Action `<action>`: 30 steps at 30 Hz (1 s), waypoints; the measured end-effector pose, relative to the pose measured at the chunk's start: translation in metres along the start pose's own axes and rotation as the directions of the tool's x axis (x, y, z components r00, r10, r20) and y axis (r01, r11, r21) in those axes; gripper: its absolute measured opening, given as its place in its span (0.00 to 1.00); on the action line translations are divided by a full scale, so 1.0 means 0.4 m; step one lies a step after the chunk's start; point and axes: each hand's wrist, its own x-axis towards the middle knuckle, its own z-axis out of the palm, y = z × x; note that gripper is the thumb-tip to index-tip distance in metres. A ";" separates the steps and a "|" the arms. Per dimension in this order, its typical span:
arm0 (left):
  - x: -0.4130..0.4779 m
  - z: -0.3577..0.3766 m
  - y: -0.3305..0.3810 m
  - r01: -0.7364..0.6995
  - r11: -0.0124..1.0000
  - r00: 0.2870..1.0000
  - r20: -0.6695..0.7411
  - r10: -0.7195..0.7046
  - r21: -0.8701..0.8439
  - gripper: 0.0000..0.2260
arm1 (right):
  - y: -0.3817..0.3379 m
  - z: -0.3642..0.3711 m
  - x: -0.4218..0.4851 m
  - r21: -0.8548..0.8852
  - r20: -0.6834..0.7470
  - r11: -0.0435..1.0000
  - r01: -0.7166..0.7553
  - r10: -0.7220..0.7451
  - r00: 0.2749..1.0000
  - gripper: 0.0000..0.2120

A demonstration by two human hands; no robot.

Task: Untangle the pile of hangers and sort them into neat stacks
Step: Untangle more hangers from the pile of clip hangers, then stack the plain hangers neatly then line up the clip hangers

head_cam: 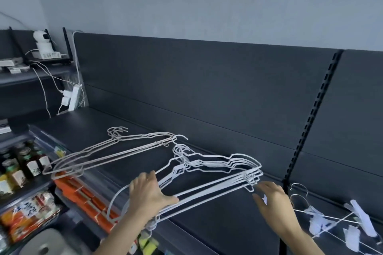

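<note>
Dark grey shelf [128, 126] with a tall back panel [207, 80], seen from above and from the left.

Three groups of wire hangers on it:
- Beige stack [107, 151] at the left, hooks together toward the back, front corner overhanging the shelf edge.
- White stack [209, 172] in the middle, hooks bunched near the beige stack's right end, near corner also past the shelf edge.
- Clip hangers [339, 219] with white clips at the far right, lying apart from the white stack, beyond a slotted upright [313, 118].

Left hand [149, 194]: fingers closed over the near-left corner of the white stack, thumb stretched along the lower bars, gripping the wires.

Right hand [273, 205]: fingers loosely spread, palm down, just beside the right end of the white stack; contact with the wires not clear.

Below the shelf at the left: bottles [22, 163], orange packets [87, 196]. At the back left: small white camera [42, 41], power strip [73, 97] with plugs.
</note>
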 end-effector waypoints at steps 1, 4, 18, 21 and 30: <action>0.008 0.006 0.005 0.010 1.000 1.000 0.023 -0.010 0.012 0.48 | -0.005 0.006 0.012 0.013 0.015 1.000 0.002 -0.002 1.000 0.07; 0.019 0.034 0.029 0.040 0.998 0.997 0.070 -0.043 0.046 0.47 | -0.009 0.029 0.050 0.058 0.039 0.998 0.026 -0.028 0.999 0.08; 0.061 0.038 0.051 -0.061 0.998 0.998 -0.024 0.061 -0.002 0.27 | -0.014 0.070 0.111 0.180 0.112 0.983 0.023 -0.044 0.993 0.11; 0.061 0.020 0.042 -0.082 0.994 0.995 -0.067 0.078 -0.068 0.22 | -0.024 0.069 0.116 0.205 0.123 0.978 0.039 -0.066 0.990 0.13; 0.039 -0.038 -0.072 -0.038 0.969 0.996 -0.089 0.017 -0.246 0.17 | -0.158 0.122 0.135 0.199 0.200 0.958 0.205 -0.244 0.949 0.15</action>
